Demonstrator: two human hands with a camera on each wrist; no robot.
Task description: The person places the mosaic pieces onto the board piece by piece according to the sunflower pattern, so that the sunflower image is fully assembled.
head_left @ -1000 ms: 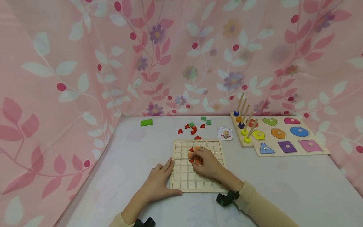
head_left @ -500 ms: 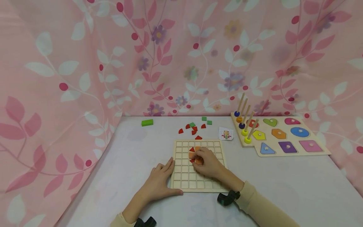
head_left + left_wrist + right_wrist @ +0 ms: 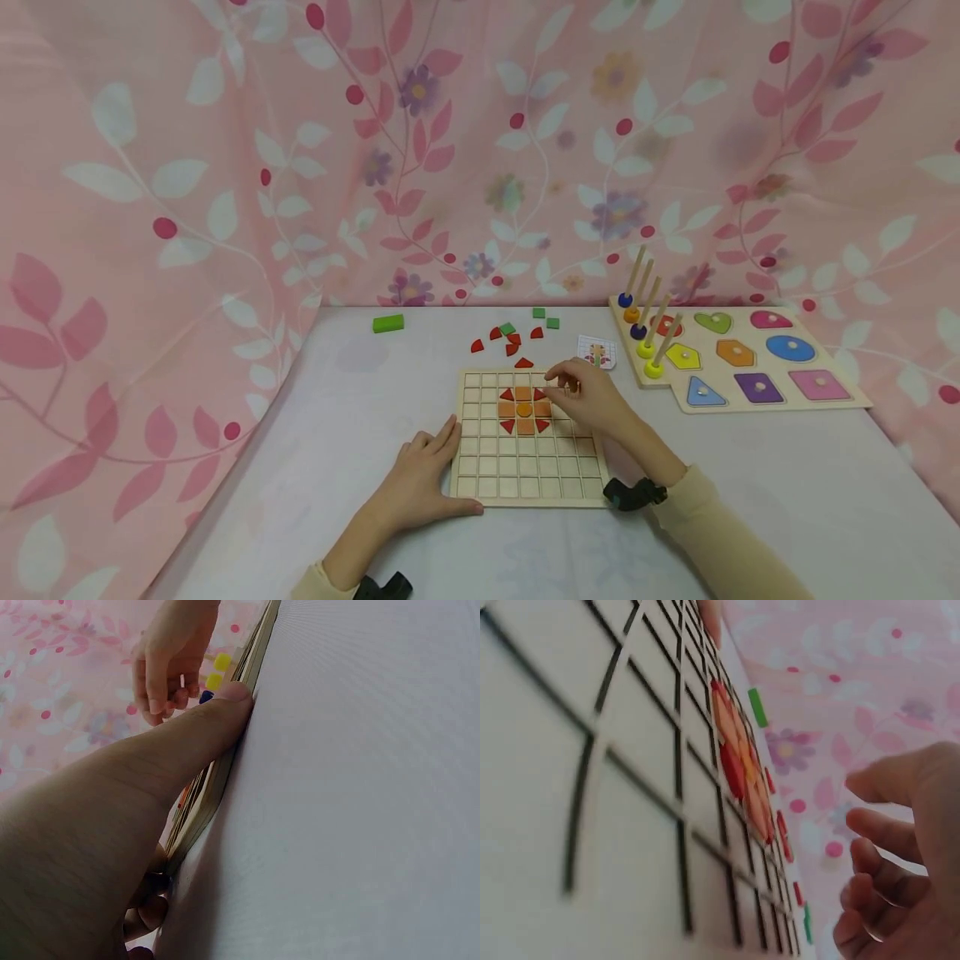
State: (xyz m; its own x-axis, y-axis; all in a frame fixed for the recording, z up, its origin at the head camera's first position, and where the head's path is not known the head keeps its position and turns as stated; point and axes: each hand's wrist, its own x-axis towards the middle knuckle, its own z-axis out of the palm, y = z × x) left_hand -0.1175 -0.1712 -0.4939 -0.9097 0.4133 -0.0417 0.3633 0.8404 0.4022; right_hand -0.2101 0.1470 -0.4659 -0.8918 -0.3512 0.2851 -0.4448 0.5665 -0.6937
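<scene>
A square wooden grid board (image 3: 487,467) lies on the table with a small pattern near its middle. In that pattern, orange squares (image 3: 525,427) surround a round yellow-orange piece (image 3: 524,409), and red pieces (image 3: 507,427) fill the corners. My left hand (image 3: 423,483) rests at the board's front left corner, thumb on the front edge and fingers against the left side. Above the board's right back part hovers my right hand (image 3: 592,400), its fingers loosely bent with nothing between them, also visible in the right wrist view.
Behind the board lie several loose red pieces (image 3: 512,350), a few green squares (image 3: 552,323) and a patterned card (image 3: 597,352). A green block (image 3: 387,323) sits back left. At right stands a shape puzzle with pegs (image 3: 772,400). A floral curtain (image 3: 480,167) hangs behind.
My right hand has lifted off the pattern and moved right and back, uncovering the round piece and the right-hand red pieces. The left hand stays at the board's corner.
</scene>
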